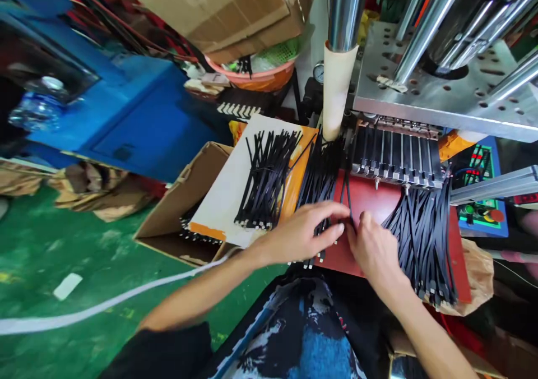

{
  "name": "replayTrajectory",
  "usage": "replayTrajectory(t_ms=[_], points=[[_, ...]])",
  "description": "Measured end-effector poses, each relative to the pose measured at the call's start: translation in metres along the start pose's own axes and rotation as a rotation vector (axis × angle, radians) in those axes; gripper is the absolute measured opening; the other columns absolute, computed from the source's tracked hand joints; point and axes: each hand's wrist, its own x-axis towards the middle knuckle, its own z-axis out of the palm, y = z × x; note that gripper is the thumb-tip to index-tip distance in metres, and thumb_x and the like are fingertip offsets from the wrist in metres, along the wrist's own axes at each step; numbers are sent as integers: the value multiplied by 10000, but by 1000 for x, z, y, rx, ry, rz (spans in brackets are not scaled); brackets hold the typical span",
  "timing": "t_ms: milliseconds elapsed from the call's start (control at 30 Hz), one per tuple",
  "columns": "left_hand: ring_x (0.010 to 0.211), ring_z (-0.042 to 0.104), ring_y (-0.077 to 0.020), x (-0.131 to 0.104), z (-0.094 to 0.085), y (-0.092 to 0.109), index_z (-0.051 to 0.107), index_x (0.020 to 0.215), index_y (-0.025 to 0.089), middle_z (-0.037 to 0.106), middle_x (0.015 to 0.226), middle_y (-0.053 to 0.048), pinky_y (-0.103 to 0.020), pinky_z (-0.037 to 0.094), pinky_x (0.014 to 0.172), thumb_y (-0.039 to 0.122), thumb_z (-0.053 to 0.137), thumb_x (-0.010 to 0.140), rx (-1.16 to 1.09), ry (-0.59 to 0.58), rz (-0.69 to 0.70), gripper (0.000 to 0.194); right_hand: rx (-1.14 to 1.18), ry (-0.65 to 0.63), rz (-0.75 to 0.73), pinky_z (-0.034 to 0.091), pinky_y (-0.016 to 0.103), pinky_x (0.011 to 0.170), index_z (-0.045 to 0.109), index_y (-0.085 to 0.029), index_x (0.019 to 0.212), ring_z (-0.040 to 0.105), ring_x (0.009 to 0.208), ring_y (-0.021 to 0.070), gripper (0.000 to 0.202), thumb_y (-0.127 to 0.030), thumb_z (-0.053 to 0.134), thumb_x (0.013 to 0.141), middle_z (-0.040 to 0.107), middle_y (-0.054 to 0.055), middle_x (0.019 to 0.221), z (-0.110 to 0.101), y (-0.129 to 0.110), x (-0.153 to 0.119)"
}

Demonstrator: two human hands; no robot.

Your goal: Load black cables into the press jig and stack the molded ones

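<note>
My right hand [375, 249] is closed, thumb and finger pinching a thin black cable [351, 202] over the red work surface [348, 253]. The cable's strands run up toward the machine. My left hand [305, 230] reaches in from the left, thumb and forefinger apart, fingertips close to the cable; whether they touch it I cannot tell. Beneath and beyond the left hand lies a bunch of black cables [321, 174] with small light ends. Another bundle of black cables [409, 236] hangs from the metal mould [397, 155] to the right of my right hand.
A pile of black cables [269, 180] lies on a white board [221, 197] across an open cardboard box [168, 222]. Above the mould stands a press plate [454, 96] with steel columns. A sleeved column [338, 90] and control panel [481, 185] flank it.
</note>
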Motion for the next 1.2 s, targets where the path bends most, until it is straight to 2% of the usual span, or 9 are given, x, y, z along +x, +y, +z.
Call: replayTrajectory(t_ms=[167,300,400,500,600,800,933,1067,1200], points=[[1171,742,-218,-73,50,-4,609,1429,207,758,1316,-108,-390,573,1079,337,679,1011,-576,-218,-321,444,203,-216,9,399,325,598,620,-169,994,726,679,275,227,-225,414,1072,728,117,782,8,-7,-51],[1075,748,-210,-63,99,-8,604,1452,194,779,1172,-109,-376,550,1069,493,663,1027,-937,68,-406,523,838,-409,-117,403,279,636,588,-217,876,615,649,169,270,-352,478,1082,650,1,724,-1,19,-118],[703,698,-157,-51,121,-4,734,1227,156,732,750,-17,-306,571,843,530,591,1064,-1007,72,-448,432,1093,-519,197,392,268,559,658,-209,974,551,580,154,384,-583,582,1021,621,-23,678,30,43,-175],[654,691,-159,-44,125,-1,762,1121,132,742,703,-25,-281,556,758,557,607,1046,-919,-81,-430,459,1288,-174,739,297,240,401,611,-209,1165,458,442,114,654,-785,677,863,667,-17,760,77,63,-204],[714,744,-183,-40,125,0,772,1085,125,811,826,-74,-282,568,742,536,581,1055,-724,-155,-412,454,1419,131,933,246,201,358,554,-235,1042,398,417,69,668,-814,750,774,637,-40,789,110,68,-204],[833,821,-220,-33,133,2,798,964,149,853,982,-97,-287,589,755,494,521,1084,-419,-310,-354,458,1513,248,925,255,176,375,552,-268,1114,436,497,78,651,-801,738,788,636,-29,896,114,69,-200],[911,829,-255,-28,143,1,812,931,144,853,1008,-120,-323,602,828,506,529,1073,-407,-353,-320,481,1497,267,860,230,198,411,629,-235,975,331,446,76,541,-741,753,831,490,-74,648,107,68,-211],[976,826,-297,-19,153,3,815,964,125,845,1038,-167,-378,620,913,660,705,930,-804,-425,-412,548,1316,166,631,313,254,487,652,-215,784,389,505,122,447,-636,700,927,435,-48,573,88,47,-230],[867,827,-281,-13,146,12,793,1033,69,832,1001,-220,-377,634,873,645,856,804,-1277,-405,-481,623,1106,-170,263,403,288,605,619,-196,651,494,630,161,487,-560,664,971,533,0,642,52,46,-230]])
